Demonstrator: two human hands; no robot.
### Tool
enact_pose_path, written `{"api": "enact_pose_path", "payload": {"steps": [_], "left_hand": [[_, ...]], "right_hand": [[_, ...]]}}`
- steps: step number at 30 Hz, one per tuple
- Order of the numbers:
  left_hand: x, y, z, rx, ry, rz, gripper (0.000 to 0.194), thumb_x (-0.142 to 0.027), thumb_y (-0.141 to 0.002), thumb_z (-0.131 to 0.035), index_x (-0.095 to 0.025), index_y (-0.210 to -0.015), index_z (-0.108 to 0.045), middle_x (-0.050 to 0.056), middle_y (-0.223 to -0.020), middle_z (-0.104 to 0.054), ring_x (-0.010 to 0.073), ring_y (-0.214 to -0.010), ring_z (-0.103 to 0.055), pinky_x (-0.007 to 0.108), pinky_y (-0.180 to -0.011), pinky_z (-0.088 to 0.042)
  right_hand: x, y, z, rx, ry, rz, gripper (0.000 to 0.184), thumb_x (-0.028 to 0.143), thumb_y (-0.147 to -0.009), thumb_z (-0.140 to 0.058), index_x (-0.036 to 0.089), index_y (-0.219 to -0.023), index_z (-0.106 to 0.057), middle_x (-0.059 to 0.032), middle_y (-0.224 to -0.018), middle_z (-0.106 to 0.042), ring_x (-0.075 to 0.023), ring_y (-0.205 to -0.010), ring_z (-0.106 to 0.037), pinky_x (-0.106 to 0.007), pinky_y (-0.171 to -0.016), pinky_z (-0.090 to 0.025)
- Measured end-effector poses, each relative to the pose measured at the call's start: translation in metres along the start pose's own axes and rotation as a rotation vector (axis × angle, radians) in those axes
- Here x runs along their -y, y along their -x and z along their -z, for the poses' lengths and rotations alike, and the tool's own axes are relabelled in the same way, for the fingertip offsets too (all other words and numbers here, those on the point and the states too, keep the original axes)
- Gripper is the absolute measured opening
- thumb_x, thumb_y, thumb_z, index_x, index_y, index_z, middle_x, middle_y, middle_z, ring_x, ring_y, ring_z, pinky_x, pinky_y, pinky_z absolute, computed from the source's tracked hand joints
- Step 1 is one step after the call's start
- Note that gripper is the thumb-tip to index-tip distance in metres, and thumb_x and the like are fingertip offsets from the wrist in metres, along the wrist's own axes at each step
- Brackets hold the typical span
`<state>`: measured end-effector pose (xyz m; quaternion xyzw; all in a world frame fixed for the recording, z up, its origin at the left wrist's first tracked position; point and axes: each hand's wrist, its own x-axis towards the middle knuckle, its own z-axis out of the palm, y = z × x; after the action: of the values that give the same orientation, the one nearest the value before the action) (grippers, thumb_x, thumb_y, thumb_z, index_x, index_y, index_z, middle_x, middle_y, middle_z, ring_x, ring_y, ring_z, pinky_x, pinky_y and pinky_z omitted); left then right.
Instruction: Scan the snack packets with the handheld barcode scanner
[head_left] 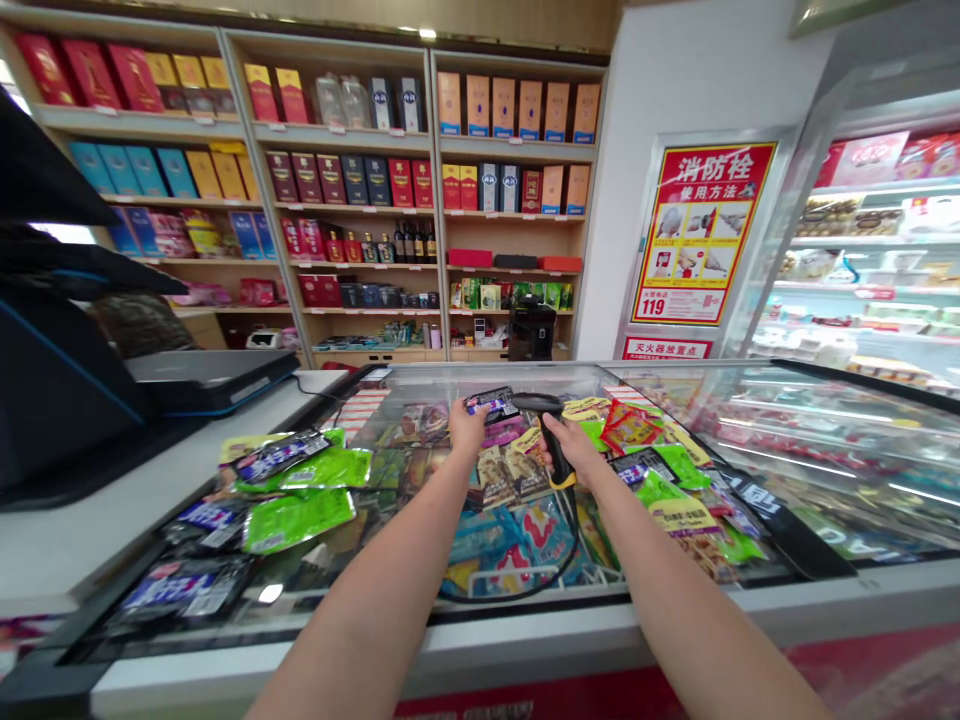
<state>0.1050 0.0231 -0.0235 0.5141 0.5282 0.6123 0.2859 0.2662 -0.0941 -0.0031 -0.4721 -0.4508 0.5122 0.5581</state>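
My left hand (469, 424) is closed on the near edge of a black snack packet (501, 402) with purple and white print, held over the glass top. In my right hand (568, 446) is a black barcode scanner (538, 402), gripped by its handle, its head pointing left close to the packet. The scanner's cable (551, 578) loops down over the glass. Green and black packets (301, 522) lie in a loose pile on the left. More green, yellow and red packets (681, 512) lie on the right, beside my right forearm.
Both piles rest on a glass-topped freezer (540, 610) with packaged goods inside. A counter (71, 545) with a dark checkout machine (67, 370) borders it on the left. Behind stand shelves of boxed bottles (352, 182), a fire notice (701, 235) and a lit refrigerated display (874, 240).
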Motion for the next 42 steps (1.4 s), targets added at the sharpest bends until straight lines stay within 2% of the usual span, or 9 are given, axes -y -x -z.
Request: {"api": "enact_pose_path", "payload": {"steps": [6,12,19,24,28,31,34,38,42], "left_hand": [[-0.008,-0.026,0.063,-0.053,-0.164,-0.016,0.027,-0.022,-0.065,-0.071,-0.013,-0.089,-0.064,0.007,-0.084,-0.068,0.0195,-0.081,-0.064,0.031,-0.079,-0.049],[-0.014,-0.044,0.153,-0.111,-0.344,-0.048,0.034,-0.025,-0.066,-0.070,-0.013,-0.097,-0.063,0.007,-0.090,-0.069,0.0191,-0.084,-0.064,0.030,-0.080,-0.048],[-0.021,-0.051,0.257,-0.205,-0.692,0.021,0.036,-0.035,-0.070,-0.066,-0.015,-0.100,-0.063,0.011,-0.098,-0.069,0.0253,-0.093,-0.063,0.034,-0.082,-0.047],[-0.023,-0.046,0.299,-0.212,-0.856,0.154,0.038,-0.038,-0.073,-0.064,-0.020,-0.106,-0.059,0.013,-0.110,-0.066,0.0323,-0.105,-0.060,0.044,-0.086,-0.045],[-0.020,-0.037,0.308,-0.238,-0.928,0.190,0.047,-0.038,-0.073,-0.063,-0.022,-0.117,-0.053,0.014,-0.119,-0.062,0.0339,-0.115,-0.054,0.054,-0.094,-0.037],[-0.020,-0.030,0.304,-0.310,-0.973,0.090,0.057,-0.035,-0.074,-0.062,-0.022,-0.127,-0.045,0.016,-0.132,-0.051,0.0332,-0.124,-0.045,0.054,-0.096,-0.037],[-0.025,-0.027,0.292,-0.332,-0.982,-0.036,0.051,-0.034,-0.077,-0.058,-0.021,-0.125,-0.047,0.016,-0.138,-0.044,0.0322,-0.126,-0.042,0.051,-0.096,-0.037],[-0.032,-0.026,0.257,-0.284,-0.888,-0.188,0.036,-0.028,-0.080,-0.052,-0.021,-0.116,-0.054,0.014,-0.131,-0.049,0.0294,-0.122,-0.046,0.047,-0.095,-0.039],[-0.032,-0.015,0.192,-0.102,-0.808,-0.230,0.027,-0.026,-0.080,-0.053,-0.021,-0.106,-0.061,0.011,-0.116,-0.060,0.0260,-0.110,-0.054,0.041,-0.091,-0.041]], "right_hand": [[0.005,-0.013,-0.046,0.072,-0.028,-0.041,0.035,0.048,-0.083,-0.057,0.019,-0.067,-0.046,0.0035,-0.048,-0.052,-0.0085,-0.033,-0.045,-0.021,-0.033,-0.039],[-0.002,-0.022,-0.118,0.244,-0.026,-0.063,0.031,0.046,-0.083,-0.058,0.019,-0.075,-0.046,0.0051,-0.048,-0.053,-0.0084,-0.032,-0.046,-0.020,-0.032,-0.039],[-0.009,-0.014,-0.199,0.424,-0.009,-0.121,0.029,0.046,-0.084,-0.057,0.020,-0.078,-0.045,0.0066,-0.046,-0.052,-0.0086,-0.032,-0.046,-0.020,-0.033,-0.039],[-0.013,-0.005,-0.239,0.492,0.009,-0.112,0.028,0.045,-0.084,-0.057,0.020,-0.082,-0.047,0.0074,-0.047,-0.052,-0.0078,-0.033,-0.047,-0.018,-0.033,-0.039],[-0.018,0.001,-0.257,0.532,0.015,-0.127,0.027,0.044,-0.085,-0.056,0.019,-0.082,-0.047,0.0075,-0.047,-0.051,-0.0079,-0.033,-0.046,-0.019,-0.033,-0.039],[-0.021,0.002,-0.259,0.541,0.018,-0.136,0.030,0.047,-0.083,-0.058,0.019,-0.083,-0.047,0.0075,-0.047,-0.052,-0.0080,-0.033,-0.046,-0.019,-0.033,-0.039],[-0.022,-0.001,-0.252,0.521,0.007,-0.133,0.034,0.051,-0.080,-0.061,0.020,-0.084,-0.046,0.0080,-0.047,-0.052,-0.0081,-0.034,-0.047,-0.019,-0.034,-0.039],[-0.021,-0.010,-0.224,0.438,-0.032,-0.096,0.037,0.053,-0.078,-0.061,0.021,-0.081,-0.043,0.0081,-0.048,-0.053,-0.0083,-0.034,-0.048,-0.019,-0.034,-0.040],[-0.015,-0.017,-0.172,0.300,-0.022,-0.045,0.037,0.053,-0.078,-0.060,0.020,-0.077,-0.043,0.0079,-0.047,-0.051,-0.0079,-0.033,-0.046,-0.019,-0.033,-0.039]]}}
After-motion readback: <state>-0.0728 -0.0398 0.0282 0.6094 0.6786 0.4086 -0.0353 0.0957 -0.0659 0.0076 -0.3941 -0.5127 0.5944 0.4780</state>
